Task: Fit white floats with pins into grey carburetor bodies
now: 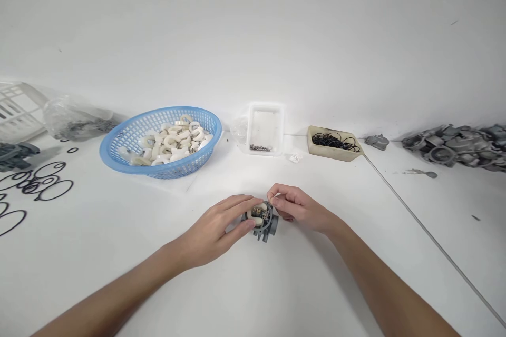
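A small grey carburetor body (272, 226) rests on the white table with its open bowl side up. Inside its rim sits a pale cream U-shaped float (256, 220), with brass parts in the middle. My left hand (217, 226) grips the carburetor body from the left, thumb at the near side and fingers over the far side. At the right rim, my right hand (294, 204) has thumb and index finger pinched together, close to the float's hinge end. Whatever lies between those fingertips is too small or hidden to make out.
Behind stand a blue basket (160, 170) of white floats, a white tray (265, 121) with small pins, and a yellowish box (336, 154) of black rings. Black O-rings (55, 189) lie left, grey castings (454, 145) right. A thin rod (427, 234) crosses the right side.
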Demonstrator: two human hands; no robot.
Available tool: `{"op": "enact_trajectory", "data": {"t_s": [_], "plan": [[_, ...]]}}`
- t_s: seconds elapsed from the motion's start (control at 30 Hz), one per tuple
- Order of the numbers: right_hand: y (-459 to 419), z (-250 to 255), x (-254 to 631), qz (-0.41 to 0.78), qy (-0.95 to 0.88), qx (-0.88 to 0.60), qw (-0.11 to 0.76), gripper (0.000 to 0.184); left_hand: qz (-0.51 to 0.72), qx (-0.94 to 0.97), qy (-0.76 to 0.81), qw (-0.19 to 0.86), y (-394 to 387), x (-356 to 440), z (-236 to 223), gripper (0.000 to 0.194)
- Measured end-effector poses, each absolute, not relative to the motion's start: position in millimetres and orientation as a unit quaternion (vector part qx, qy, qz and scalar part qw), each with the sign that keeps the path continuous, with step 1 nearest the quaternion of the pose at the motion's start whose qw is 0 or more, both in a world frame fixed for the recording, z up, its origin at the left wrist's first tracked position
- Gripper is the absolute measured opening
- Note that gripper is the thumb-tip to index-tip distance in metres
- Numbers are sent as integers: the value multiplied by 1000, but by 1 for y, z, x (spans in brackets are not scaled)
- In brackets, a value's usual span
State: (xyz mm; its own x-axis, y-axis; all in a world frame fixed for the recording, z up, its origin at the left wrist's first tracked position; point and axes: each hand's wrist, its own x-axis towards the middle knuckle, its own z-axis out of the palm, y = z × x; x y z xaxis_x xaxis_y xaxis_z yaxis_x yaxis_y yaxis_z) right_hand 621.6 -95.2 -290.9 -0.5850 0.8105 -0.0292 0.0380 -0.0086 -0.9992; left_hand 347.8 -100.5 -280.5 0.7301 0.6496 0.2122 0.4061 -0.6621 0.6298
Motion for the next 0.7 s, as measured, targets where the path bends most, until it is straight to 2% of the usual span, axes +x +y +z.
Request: {"op": "enact_trajectory", "data": {"t_s": [0.7], "plan": [[-94,-285,628,642,-618,-332,311,28,214,883,311,281,-101,348,-278,42]]}}
